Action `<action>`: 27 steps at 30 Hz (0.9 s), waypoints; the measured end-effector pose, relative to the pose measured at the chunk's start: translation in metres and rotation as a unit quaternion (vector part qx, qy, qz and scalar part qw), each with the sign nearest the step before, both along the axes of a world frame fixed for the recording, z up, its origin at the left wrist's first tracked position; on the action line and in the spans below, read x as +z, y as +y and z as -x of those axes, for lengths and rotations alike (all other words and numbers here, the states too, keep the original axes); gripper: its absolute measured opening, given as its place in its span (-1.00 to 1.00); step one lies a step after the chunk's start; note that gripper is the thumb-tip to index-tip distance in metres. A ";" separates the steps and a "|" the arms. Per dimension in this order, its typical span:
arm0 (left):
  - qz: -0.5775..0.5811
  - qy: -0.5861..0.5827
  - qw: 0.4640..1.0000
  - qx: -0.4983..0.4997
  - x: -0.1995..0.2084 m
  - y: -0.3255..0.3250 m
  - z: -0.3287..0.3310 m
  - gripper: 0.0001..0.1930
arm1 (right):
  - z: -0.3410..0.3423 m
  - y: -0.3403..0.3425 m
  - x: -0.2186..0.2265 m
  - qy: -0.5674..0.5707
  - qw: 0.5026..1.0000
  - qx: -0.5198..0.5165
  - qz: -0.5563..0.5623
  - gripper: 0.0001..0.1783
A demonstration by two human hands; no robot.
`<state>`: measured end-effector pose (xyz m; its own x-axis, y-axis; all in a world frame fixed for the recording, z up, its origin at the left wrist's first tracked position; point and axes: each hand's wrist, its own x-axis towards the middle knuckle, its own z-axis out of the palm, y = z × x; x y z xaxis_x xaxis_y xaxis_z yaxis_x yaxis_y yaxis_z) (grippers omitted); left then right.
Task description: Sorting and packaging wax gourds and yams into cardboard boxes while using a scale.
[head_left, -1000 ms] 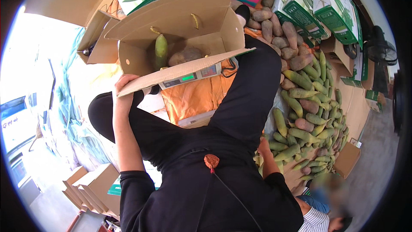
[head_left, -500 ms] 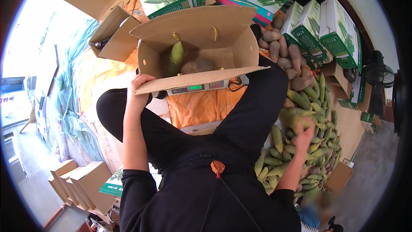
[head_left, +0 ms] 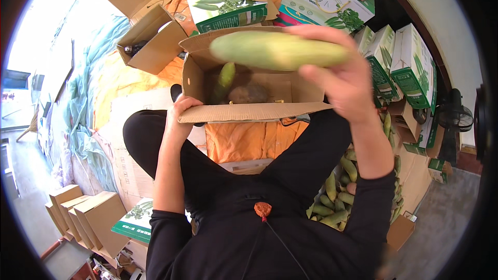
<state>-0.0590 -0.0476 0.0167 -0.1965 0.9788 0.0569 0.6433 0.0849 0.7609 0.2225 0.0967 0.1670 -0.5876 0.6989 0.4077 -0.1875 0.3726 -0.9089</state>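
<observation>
A long green radish, slightly blurred, is held aloft in the right hand, lying roughly level and overlapping the back wall of an open cardboard box in view. The right fingers are closed around its right end, thumb below and the others above. The left hand is at the left end of the box's near flap, fingers bent over the edge; how firmly they press cannot be told. Inside the box, a smaller-looking green radish leans at the left, beside brownish roots on the bottom. An orange sheet shows between the box and the person's crossed legs. Right of the legs lies a pile of green radishes. Beyond the box stands a printed white-and-green carton.
</observation>
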 end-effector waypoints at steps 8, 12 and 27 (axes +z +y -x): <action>0.002 -0.002 1.000 -0.010 0.002 0.004 -0.001 -0.75 | 0.078 0.031 -0.098 -0.262 0.953 0.026 -0.147 -0.64; -0.011 -0.004 1.000 -0.017 0.002 0.002 0.001 -0.75 | 0.062 0.029 -0.080 -0.370 0.923 -0.026 -0.104 -0.65; 0.002 -0.013 1.000 -0.010 0.005 0.001 0.000 -0.75 | 0.065 0.029 -0.066 -0.203 0.975 0.057 -0.065 -0.60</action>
<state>-0.0595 -0.0466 0.0218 -0.1782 0.9828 0.0483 0.6253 0.0752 0.7767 0.1580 0.1254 0.1014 -0.7897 0.5779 0.2060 0.1313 0.4872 -0.8633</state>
